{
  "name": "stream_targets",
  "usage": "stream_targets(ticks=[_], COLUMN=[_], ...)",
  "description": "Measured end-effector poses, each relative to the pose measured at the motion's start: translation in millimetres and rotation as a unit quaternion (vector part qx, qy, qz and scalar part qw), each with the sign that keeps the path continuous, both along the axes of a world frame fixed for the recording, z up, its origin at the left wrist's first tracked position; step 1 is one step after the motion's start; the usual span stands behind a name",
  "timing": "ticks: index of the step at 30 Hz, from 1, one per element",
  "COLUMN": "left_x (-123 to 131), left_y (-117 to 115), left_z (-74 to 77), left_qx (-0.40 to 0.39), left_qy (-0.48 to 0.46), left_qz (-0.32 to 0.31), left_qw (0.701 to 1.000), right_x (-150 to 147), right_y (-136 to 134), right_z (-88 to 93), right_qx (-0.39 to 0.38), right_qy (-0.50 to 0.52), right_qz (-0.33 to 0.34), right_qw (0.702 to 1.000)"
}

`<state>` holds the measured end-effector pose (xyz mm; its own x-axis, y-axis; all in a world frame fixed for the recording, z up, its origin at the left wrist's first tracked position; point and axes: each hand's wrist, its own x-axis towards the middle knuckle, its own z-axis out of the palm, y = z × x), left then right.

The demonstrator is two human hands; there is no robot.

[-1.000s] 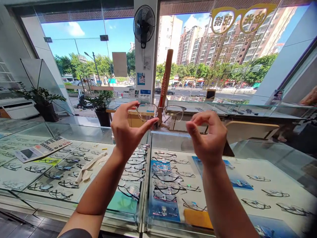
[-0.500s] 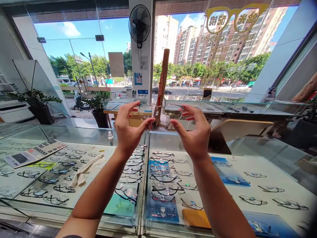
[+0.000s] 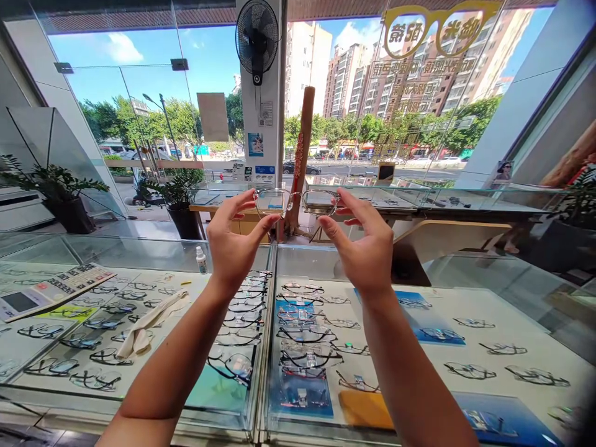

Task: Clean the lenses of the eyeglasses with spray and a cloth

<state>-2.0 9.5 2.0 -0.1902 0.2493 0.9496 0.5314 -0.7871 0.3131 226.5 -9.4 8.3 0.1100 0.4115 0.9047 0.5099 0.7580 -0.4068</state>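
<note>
The left hand [image 3: 235,242] and right hand [image 3: 358,242] are holding thin, light metal-rimmed eyeglasses [image 3: 295,200] level, fingers [image 3: 274,218] pinching each outer rim, long axis running crosswise between the hands, above the glass display tabletop [image 3: 153,251].

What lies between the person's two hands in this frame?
The head view shows glasses there, held at their outer edges by the left hand and right hand.

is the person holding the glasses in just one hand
No, the left hand and right hand each hold one side of the thin-rimmed eyeglasses.
</note>
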Motion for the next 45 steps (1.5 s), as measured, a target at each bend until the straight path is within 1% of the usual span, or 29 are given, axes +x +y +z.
stream_targets(ticks=[5, 10, 15, 20, 26, 31, 45], left_x=[-0.4, -0.4, -1.7, -2.8, -5.2, -8.8, -8.8], left_y=[-1.1, 0.7, 1.7, 1.5, 2.0, 5.7, 5.9], left_z=[0.9, 0.5, 0.4, 1.5, 3.3, 3.0, 2.5], left_qx=[-0.001, -0.01, -0.015, -0.02, -0.042, -0.055, -0.06], left_qy=[0.006, -0.005, -0.004, -0.015, -0.029, -0.031, -0.029], left_qz=[0.005, -0.011, -0.019, -0.04, -0.064, -0.082, -0.088], left_qw=[1.0, 1.0, 1.0, 0.999, 0.997, 0.995, 0.994], right_x=[0.4, 0.8, 1.9, 2.0, 2.1, 1.4, 0.1], right_y=[-1.3, -2.2, -3.7, -4.2, -0.4, -2.2, -7.1], right_z=[1.4, 0.7, 0.7, 1.2, -0.6, -0.4, 2.2], right_qx=[0.012, 0.012, 0.017, 0.027, 0.074, 0.079, 0.085], right_qy=[-0.008, -0.012, -0.009, -0.016, -0.027, -0.028, -0.02], right_qz=[-0.008, -0.013, -0.002, -0.009, -0.023, -0.032, -0.037], right_qw=[1.0, 1.0, 1.0, 0.999, 0.997, 0.996, 0.995])
